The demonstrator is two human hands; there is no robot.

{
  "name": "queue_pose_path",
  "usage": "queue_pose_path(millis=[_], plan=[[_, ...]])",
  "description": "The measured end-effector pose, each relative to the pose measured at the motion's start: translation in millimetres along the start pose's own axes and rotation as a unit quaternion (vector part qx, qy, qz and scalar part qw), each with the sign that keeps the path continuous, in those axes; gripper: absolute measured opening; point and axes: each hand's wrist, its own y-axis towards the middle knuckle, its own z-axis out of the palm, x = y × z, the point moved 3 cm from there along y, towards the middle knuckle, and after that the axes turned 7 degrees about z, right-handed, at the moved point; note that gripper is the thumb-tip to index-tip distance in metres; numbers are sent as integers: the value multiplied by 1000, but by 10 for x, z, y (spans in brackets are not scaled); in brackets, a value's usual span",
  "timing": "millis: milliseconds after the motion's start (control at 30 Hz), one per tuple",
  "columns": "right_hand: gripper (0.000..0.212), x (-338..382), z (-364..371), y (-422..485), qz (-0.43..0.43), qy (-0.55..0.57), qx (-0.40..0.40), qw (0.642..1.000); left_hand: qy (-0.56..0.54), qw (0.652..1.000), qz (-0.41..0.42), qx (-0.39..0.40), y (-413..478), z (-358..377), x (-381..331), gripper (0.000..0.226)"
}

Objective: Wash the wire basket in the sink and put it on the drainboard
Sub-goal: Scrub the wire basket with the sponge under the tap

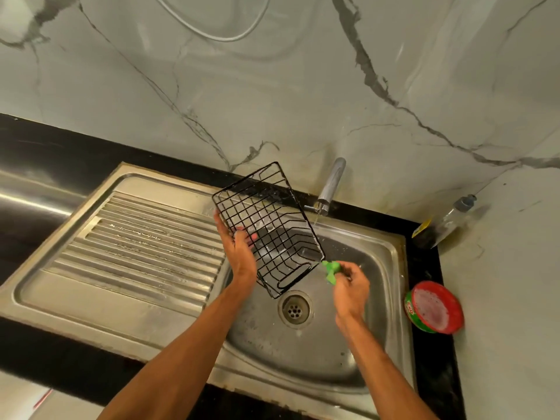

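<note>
Wire basket (270, 230) over sink (303, 362), left hand (239, 256) grip holding edge; right hand (350, 286) grip pinching half-hidden green scrubber (331, 270).

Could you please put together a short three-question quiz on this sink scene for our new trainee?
1. True or false: the wire basket lies flat on the drainboard.
2. Multiple choice: what does the right hand hold? A) a green scrubber B) a steel spoon C) nothing
3. Short answer: which hand grips the wire basket?

Key
1. False: the wire basket is held tilted over the sink, off the drainboard.
2. A
3. The left hand, at the basket's left edge.
</note>
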Motion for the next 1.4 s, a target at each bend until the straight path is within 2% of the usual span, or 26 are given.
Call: queue_pose_path(millis=[33,100,200,233,300,333,367,433,467,600,733,800,867,933,1000,1067,1100,1167,1233,1267,1333,1400], plan=[[31,-68,61,-41,71,65,20,995,6,1000,-15,-21,1,-51,55,72],[29,-112,242,-162,169,116,84,975,-7,997,-62,-42,-7,-122,180,76],[15,-47,502,-225,225,135,169,950,-66,986,-141,-56,-128,-135,263,84],[21,-15,560,-201,226,135,176,948,-104,980,-161,-50,-175,-128,280,89],[36,28,608,-97,204,108,153,961,-164,963,-212,-13,-222,-161,404,107],[39,47,598,-42,186,84,139,969,-166,957,-236,11,-257,-190,421,121],[41,62,575,10,166,67,129,975,-146,955,-254,45,-281,-224,415,125],[43,109,500,84,130,63,123,982,-114,952,-269,93,-343,-261,340,92],[43,128,455,126,115,67,122,984,-101,952,-267,110,-371,-272,302,84],[45,193,206,288,57,61,100,991,-62,942,-293,151,-313,-489,251,105],[48,177,22,406,19,70,98,993,-57,928,-316,187,-135,-586,173,88],[49,172,-42,427,10,77,96,992,-35,925,-304,223,-19,-542,76,90],[49,183,-122,455,4,73,96,993,11,911,-294,288,105,-447,-16,94],[49,190,-192,508,-15,57,108,992,72,896,-292,327,176,-323,-99,80],[45,224,-234,559,-35,38,128,990,89,907,-280,303,229,-222,-79,61],[39,274,-255,601,-52,-1,115,992,87,928,-260,252,244,-154,-26,49],[34,308,-276,585,-61,-22,81,995,84,936,-253,229,233,-125,-1,43],[26,370,-339,455,-94,-49,-40,994,103,946,-235,196,188,-90,53,35],[31,416,-353,217,-174,-60,-137,973,132,951,-214,178,144,-49,79,32],[40,417,-292,86,-213,-79,-131,965,141,953,-203,172,126,-24,72,31],[57,349,-48,-73,-256,-173,-17,951,148,955,-189,172,88,27,64,29],[61,262,177,-17,-282,-306,88,905,150,955,-182,177,43,67,62,31]])
